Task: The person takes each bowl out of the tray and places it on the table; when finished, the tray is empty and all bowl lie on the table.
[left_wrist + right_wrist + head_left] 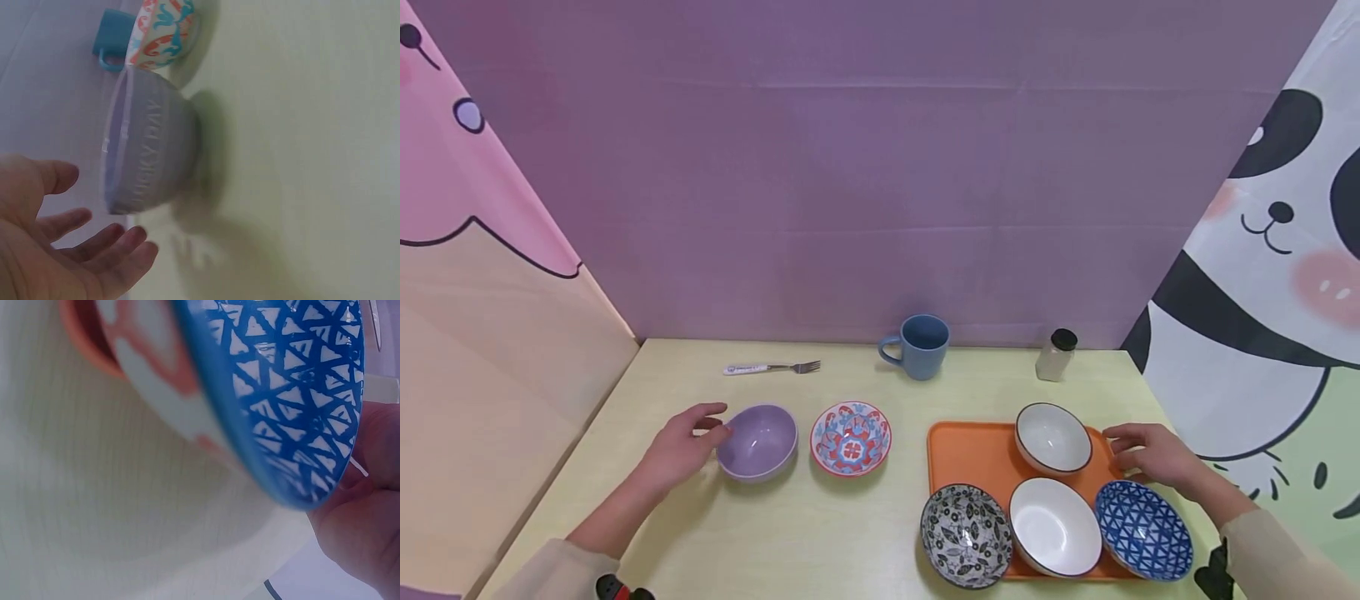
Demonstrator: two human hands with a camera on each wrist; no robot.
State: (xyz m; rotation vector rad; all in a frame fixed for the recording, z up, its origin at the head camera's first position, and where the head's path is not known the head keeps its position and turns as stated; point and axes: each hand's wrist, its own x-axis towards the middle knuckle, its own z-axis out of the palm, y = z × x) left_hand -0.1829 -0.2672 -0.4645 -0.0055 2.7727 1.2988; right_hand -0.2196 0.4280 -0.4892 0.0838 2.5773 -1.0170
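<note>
My left hand is beside the left rim of a purple bowl. In the left wrist view its fingers are spread and loosely bent, with a gap to the bowl, whose side bears raised "LUCKY DAY" lettering. On the right, my right hand hovers by the edge of an orange tray, holding nothing that I can see. Nearest to it are a white bowl with a dark rim and a blue-and-white triangle-patterned bowl. That patterned bowl partly hides the right fingers in the right wrist view.
Another white bowl and a black floral bowl sit at the tray's front, the floral one overhanging its left corner. A red-and-blue patterned bowl stands mid-table. Behind are a fork, a blue mug and a black-capped jar.
</note>
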